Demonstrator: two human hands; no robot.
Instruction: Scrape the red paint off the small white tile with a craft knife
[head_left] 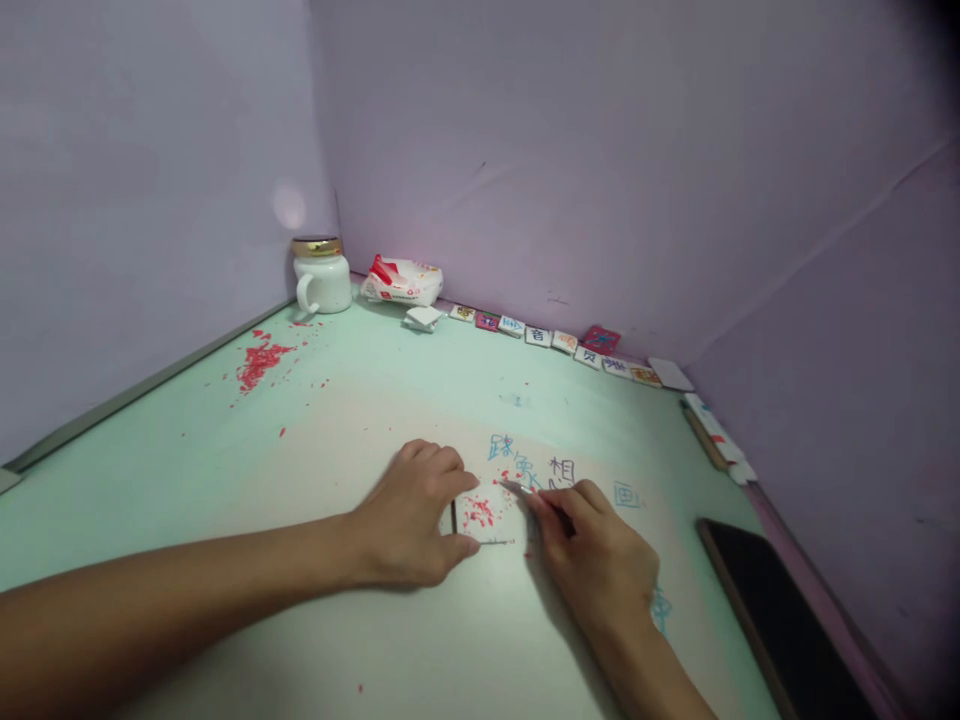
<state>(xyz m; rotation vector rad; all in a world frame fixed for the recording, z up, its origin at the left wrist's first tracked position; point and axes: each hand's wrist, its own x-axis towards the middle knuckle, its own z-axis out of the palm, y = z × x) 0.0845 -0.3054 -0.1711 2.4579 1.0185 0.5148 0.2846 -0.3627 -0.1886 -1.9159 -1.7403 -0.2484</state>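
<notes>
A small white square block (493,514) lies on the table, with red marks and crumbs on its top face. My left hand (429,515) grips its left side between thumb and fingers. A craft knife (517,488) with a thin, pointed metal blade is pinched in my right hand (596,545); its tip is at the block's upper right edge. Most of the knife's handle is hidden by the fingers. Red shavings (505,476) are scattered around the tip.
A lidded white mug (324,283), a tissue pack (403,282) and a row of small character tiles (538,336) stand along the wall. Red shavings (260,362) form a pile at left. A black phone (780,620) lies at right. Handwritten characters (562,470) mark the tabletop.
</notes>
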